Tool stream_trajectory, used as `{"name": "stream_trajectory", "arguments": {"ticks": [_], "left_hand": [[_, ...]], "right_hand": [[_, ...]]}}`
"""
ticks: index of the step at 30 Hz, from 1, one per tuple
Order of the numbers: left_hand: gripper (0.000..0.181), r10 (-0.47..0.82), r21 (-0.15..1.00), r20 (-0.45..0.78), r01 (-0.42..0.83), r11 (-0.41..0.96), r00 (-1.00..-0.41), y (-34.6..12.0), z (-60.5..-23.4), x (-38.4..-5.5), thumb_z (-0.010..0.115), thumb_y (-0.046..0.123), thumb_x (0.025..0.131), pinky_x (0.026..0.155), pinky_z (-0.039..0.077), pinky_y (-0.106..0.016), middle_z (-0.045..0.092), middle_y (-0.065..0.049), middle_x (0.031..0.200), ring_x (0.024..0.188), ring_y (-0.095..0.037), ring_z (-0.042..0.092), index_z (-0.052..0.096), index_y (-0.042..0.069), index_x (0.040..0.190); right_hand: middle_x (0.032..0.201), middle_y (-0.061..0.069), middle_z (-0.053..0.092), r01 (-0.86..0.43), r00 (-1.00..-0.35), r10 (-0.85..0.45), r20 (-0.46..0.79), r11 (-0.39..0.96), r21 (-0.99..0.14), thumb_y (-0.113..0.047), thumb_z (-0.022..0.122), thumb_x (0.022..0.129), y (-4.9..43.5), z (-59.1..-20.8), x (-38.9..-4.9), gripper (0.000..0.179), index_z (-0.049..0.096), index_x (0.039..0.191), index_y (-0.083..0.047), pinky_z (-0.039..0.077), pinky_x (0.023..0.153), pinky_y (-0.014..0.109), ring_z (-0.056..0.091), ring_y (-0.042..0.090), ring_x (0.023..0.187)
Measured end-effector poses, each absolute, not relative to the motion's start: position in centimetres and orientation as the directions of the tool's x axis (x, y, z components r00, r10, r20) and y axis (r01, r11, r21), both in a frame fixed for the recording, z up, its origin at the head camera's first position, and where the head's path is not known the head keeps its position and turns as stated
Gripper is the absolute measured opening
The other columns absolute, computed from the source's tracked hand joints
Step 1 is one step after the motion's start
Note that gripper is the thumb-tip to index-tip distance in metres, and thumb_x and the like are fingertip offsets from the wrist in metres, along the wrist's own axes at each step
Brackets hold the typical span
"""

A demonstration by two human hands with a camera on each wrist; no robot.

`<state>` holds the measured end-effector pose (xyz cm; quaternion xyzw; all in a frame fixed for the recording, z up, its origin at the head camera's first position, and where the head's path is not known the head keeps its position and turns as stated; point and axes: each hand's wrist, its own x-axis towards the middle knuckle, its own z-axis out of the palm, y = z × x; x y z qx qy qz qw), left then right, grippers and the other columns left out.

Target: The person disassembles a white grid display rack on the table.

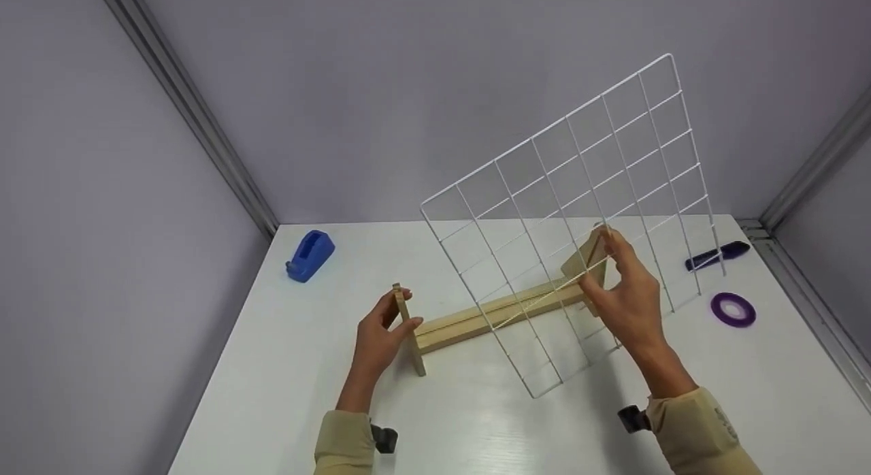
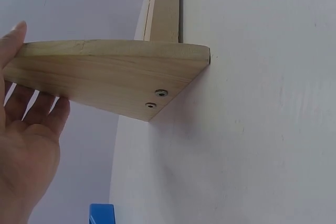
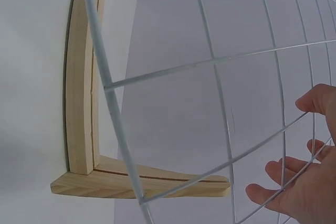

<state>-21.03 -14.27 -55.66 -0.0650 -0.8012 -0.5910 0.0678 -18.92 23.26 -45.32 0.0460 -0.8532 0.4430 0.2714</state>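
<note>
A wooden stand (image 1: pixel 442 335) lies across the table, a grooved bar with an upright end piece at each end. My left hand (image 1: pixel 378 335) grips the left end piece (image 2: pixel 105 72), thumb on one face and fingers on the other; two screw heads show low on its outer side. A white wire grid (image 1: pixel 566 116) leans at a slant over the bar. My right hand (image 1: pixel 633 301) holds the grid, its thumb at one wire and fingers reaching past others. In the right wrist view the right end piece (image 3: pixel 163 184), with a slot along it, stands beyond the wires.
A blue tape dispenser (image 1: pixel 309 256) sits at the back left of the white table (image 1: pixel 272 393). On the right lie a purple ring-shaped roll (image 1: pixel 731 322) and a dark slim tool (image 1: pixel 735 250), close to the grid's lower right corner. Grey walls (image 1: pixel 408 87) rise behind and beside the table.
</note>
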Motion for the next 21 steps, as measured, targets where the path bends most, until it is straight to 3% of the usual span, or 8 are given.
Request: {"name": "stream_trajectory", "arguments": {"ticks": [5, 13, 16, 19, 21], "left_hand": [[0.054, 0.011, 0.942, 0.197, 0.192, 0.277, -0.980, -14.1, -55.8, -20.7, 0.079, 0.021, 0.090, 0.115, 0.044, -0.041, 0.062, -0.005, 0.143, 0.141, -0.027, 0.052, 0.059, 0.023, 0.140], [0.058, -0.024, 0.946, 0.183, 0.169, 0.275, -0.983, -14.3, -55.9, -20.1, 0.081, 0.026, 0.088, 0.114, 0.044, -0.041, 0.062, -0.002, 0.142, 0.141, -0.026, 0.051, 0.058, 0.023, 0.142], [0.059, -0.038, 0.953, 0.173, 0.158, 0.260, -0.984, -14.3, -55.9, -20.0, 0.081, 0.026, 0.087, 0.115, 0.044, -0.039, 0.063, -0.001, 0.142, 0.141, -0.025, 0.051, 0.058, 0.024, 0.142], [0.059, -0.050, 0.957, 0.163, 0.146, 0.251, -0.985, -14.2, -56.0, -19.9, 0.082, 0.023, 0.087, 0.115, 0.043, -0.036, 0.063, -0.001, 0.141, 0.141, -0.023, 0.051, 0.059, 0.023, 0.142], [0.059, -0.060, 0.959, 0.159, 0.140, 0.245, -0.985, -14.1, -56.0, -19.8, 0.081, 0.021, 0.087, 0.115, 0.043, -0.035, 0.063, -0.002, 0.142, 0.142, -0.022, 0.051, 0.059, 0.022, 0.142]], "right_hand": [[0.144, 0.023, 0.058, -0.308, -0.848, 0.169, 0.502, 0.613, -0.727, 0.004, 0.072, 0.084, 23.8, -46.0, -18.4, 0.071, 0.048, 0.150, -0.006, 0.046, 0.108, 0.061, 0.056, 0.042, 0.132], [0.143, 0.022, 0.060, -0.285, -0.850, 0.190, 0.491, 0.619, -0.732, 0.003, 0.072, 0.083, 24.2, -47.0, -18.2, 0.074, 0.048, 0.152, -0.011, 0.047, 0.105, 0.059, 0.058, 0.040, 0.131], [0.143, 0.019, 0.060, -0.256, -0.857, 0.204, 0.474, 0.629, -0.734, 0.001, 0.072, 0.084, 24.3, -47.4, -18.3, 0.075, 0.047, 0.153, -0.016, 0.051, 0.094, 0.043, 0.059, 0.037, 0.131], [0.143, 0.018, 0.060, -0.229, -0.863, 0.212, 0.458, 0.643, -0.731, 0.000, 0.073, 0.083, 24.4, -47.7, -18.2, 0.077, 0.047, 0.153, -0.019, 0.043, 0.082, 0.024, 0.060, 0.036, 0.128], [0.143, 0.019, 0.060, -0.219, -0.867, 0.210, 0.452, 0.654, -0.724, -0.001, 0.074, 0.083, 24.5, -47.9, -18.1, 0.078, 0.047, 0.154, -0.019, 0.039, 0.074, 0.019, 0.066, 0.036, 0.116]]}}
